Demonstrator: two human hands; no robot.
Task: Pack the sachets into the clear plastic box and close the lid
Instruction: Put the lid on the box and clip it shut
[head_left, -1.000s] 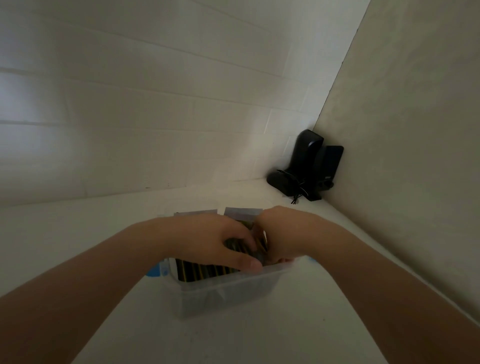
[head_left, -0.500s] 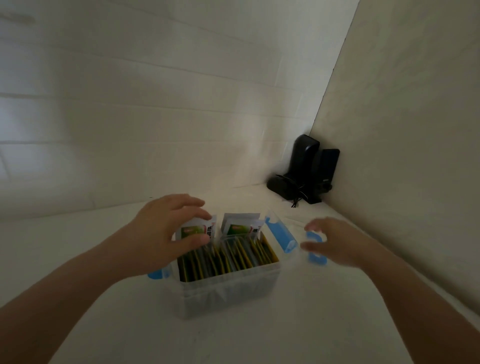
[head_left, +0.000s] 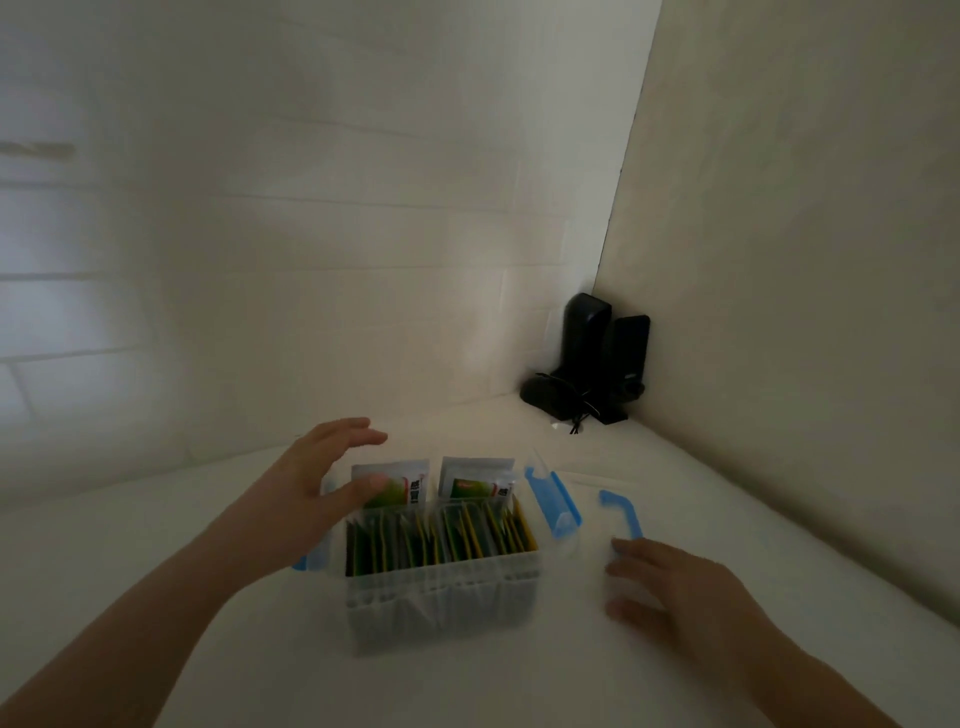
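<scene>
Sachets stand on edge in rows inside the clear plastic box, packed close together, showing green and yellow edges. Two taller sachets stick up at the far side of the box, with white tops and green labels. The box sits on the white desk, near the middle of the view, and its top is not covered.

The left hand is at the far left corner of the box. Its fingers are spread and loose, reaching past the box, and its thumb lies against the front of the left tall sachet. It is not gripping anything. A blue latch peeks out just below this hand, on the left side of the box.

Another blue latch stands on the right side of the box. Just beside it, lying flat on the desk, is the clear lid with a blue clip on its far edge. The right hand rests at the near end of the lid, fingers bent a little and loose, tips touching the lid. It is blurry, but it does not seem to be holding the lid.

Black speakers with a tangled cord sit far back in the corner where two pale walls meet.
</scene>
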